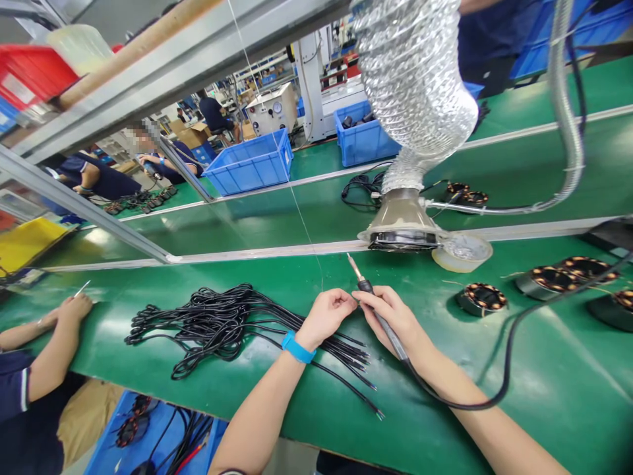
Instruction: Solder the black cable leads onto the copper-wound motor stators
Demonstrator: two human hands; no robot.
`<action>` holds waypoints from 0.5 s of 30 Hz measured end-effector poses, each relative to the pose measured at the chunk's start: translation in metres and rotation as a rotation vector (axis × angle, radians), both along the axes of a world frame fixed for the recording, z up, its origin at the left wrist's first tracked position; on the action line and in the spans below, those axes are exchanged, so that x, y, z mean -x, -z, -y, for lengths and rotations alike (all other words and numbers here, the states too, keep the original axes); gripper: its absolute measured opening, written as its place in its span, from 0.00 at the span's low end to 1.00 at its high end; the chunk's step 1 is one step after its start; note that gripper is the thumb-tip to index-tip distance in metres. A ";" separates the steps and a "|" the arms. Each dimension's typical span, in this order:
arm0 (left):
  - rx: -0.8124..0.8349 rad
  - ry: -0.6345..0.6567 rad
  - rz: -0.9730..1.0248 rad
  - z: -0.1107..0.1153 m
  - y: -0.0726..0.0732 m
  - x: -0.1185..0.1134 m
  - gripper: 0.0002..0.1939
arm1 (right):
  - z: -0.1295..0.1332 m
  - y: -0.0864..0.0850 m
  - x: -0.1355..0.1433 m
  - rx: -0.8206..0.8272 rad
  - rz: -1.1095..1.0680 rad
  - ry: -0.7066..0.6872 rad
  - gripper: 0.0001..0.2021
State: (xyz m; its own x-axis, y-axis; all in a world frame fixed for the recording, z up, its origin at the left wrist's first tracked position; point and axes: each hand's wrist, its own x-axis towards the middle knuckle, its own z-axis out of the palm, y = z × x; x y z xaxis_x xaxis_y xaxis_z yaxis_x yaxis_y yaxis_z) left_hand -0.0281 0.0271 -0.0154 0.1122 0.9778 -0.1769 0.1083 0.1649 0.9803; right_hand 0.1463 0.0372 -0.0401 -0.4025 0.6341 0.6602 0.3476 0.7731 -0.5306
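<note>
My right hand (395,323) is closed around a soldering iron (391,336), its bare tip pointing up and away from me. Close beside it, my left hand (327,316), with a blue band at the wrist, pinches a thin solder wire (304,221) that hangs down from overhead. The fingertips of both hands nearly meet, and what lies between them is too small to make out. Under and left of my left wrist lies a bundle of black cables (217,323), their stripped ends fanned to the right. Round motor stators with copper windings (482,299) sit right of my hands.
A fume extraction hood (403,221) on a silver duct hangs just beyond my hands, with a round translucent dish (462,252) beside it. The iron's cord (509,356) loops right. Blue bins (254,165) stand behind. A co-worker's hands (74,307) rest at the left.
</note>
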 end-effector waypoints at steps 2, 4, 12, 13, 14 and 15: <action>0.008 -0.026 -0.001 0.001 -0.001 -0.002 0.10 | 0.001 -0.005 -0.001 -0.021 -0.034 0.049 0.20; 0.022 -0.044 -0.005 0.001 -0.003 -0.004 0.09 | 0.003 -0.013 -0.005 -0.044 -0.083 0.122 0.18; -0.025 -0.085 -0.055 0.003 0.001 -0.006 0.12 | 0.014 -0.027 -0.022 -0.143 -0.364 0.123 0.14; -0.035 -0.089 -0.062 0.003 0.003 -0.006 0.12 | 0.015 -0.027 -0.022 -0.133 -0.367 0.091 0.15; -0.045 -0.091 -0.066 0.003 0.004 -0.006 0.11 | 0.016 -0.027 -0.022 -0.122 -0.364 0.059 0.14; -0.053 -0.093 -0.069 0.004 0.004 -0.007 0.11 | 0.016 -0.028 -0.021 -0.115 -0.364 0.030 0.14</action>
